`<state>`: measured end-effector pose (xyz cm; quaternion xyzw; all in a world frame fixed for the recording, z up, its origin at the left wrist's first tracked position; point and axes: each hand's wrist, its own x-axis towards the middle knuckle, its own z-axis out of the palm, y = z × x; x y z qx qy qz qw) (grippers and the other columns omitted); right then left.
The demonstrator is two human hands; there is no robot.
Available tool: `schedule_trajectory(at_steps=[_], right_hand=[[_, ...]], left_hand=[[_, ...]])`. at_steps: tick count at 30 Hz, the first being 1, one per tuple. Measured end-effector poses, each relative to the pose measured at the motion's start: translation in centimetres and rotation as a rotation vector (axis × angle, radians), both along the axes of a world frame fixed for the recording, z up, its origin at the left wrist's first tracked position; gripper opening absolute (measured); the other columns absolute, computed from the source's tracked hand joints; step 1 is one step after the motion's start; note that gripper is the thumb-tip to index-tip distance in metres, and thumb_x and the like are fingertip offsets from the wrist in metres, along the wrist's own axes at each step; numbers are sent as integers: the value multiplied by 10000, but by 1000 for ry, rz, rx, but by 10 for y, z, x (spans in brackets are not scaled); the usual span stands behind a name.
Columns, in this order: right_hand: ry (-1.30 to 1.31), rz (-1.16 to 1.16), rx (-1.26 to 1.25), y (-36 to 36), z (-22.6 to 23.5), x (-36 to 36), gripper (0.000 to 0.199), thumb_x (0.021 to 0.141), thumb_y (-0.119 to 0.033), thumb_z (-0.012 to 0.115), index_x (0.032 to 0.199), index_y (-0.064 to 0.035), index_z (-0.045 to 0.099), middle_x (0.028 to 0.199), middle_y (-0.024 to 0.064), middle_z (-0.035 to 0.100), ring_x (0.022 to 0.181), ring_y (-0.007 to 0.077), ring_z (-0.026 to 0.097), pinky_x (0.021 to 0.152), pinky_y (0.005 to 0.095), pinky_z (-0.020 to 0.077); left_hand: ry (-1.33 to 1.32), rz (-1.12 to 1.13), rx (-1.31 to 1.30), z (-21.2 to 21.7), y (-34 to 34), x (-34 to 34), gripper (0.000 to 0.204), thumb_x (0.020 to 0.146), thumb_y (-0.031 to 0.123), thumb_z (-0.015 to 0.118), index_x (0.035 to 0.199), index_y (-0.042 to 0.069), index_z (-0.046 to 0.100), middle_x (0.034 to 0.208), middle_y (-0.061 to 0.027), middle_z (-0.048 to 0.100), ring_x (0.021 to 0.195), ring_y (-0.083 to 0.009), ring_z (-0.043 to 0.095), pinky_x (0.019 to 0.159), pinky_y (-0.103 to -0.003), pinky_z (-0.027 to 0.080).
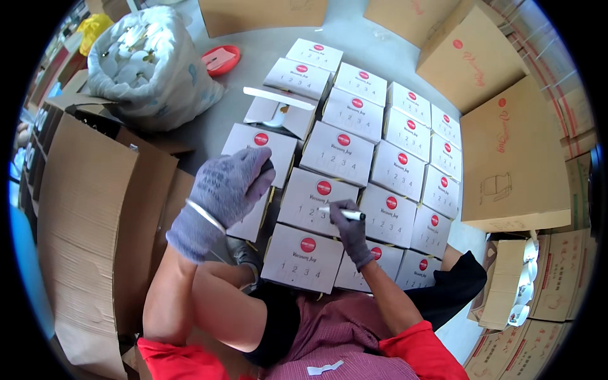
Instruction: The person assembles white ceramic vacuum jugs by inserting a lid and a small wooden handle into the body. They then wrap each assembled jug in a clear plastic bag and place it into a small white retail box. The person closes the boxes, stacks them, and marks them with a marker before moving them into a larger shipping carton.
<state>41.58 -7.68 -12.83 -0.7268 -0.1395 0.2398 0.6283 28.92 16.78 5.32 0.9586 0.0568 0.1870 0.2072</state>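
Observation:
My right hand, in a dark grey glove, grips a white marker pen with a black end. The pen's tip is at the printed top of a white box in the near part of a block of similar boxes. My left hand, in a grey-purple knit glove with a white band at the wrist, is closed above the boxes on the left side. Whatever its curled fingers hold, if anything, is hidden. Behind it, a white box is partly covered. Farther back, one box has its lid flap raised, with something white showing inside.
A big white plastic sack full of white pieces stands at the far left, beside a red dish. An open brown carton rises on my left. Tall brown cartons stand on the right, with a small carton nearer.

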Motion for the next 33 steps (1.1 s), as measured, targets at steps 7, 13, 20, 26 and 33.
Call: schedule_trajectory(at_steps=[7,13,20,26,33], right_hand=[[-40,-96,83,48,-2,99,105,893,-141,627,882,-37,630,729,-23,570,653,59,510,578,217,420],[-105,-113,24,52,-22,110,132,889,-171,625,853,-44,614,706,-8,571,616,75,507,549,234,418],[-231,-22,-64,51,-24,118,118,873,-142,637,829,-38,602,664,-36,560,588,67,510,535,251,428],[-230,-180,83,80,-2,200,124,876,-156,650,839,-40,624,676,-24,561,612,61,502,555,232,407],[-170,-149,-21,84,-38,250,157,861,-184,668,844,-33,627,687,3,598,611,78,521,552,242,419]], left_hand=[[146,24,87,-2,-5,1,283,876,202,631,1112,53,582,874,-144,650,770,-337,628,693,-412,492],[192,72,144,-2,-8,-4,263,851,184,651,1079,66,595,822,-113,636,749,-305,630,706,-396,498],[225,29,140,1,-11,5,275,837,179,659,1079,66,594,785,-95,611,702,-289,612,673,-387,492],[238,12,186,-2,-17,13,290,834,208,663,1078,75,582,759,-82,600,690,-268,614,653,-382,491],[306,-7,124,1,-16,20,288,834,202,659,1071,68,565,751,-84,602,682,-279,609,658,-384,492]])
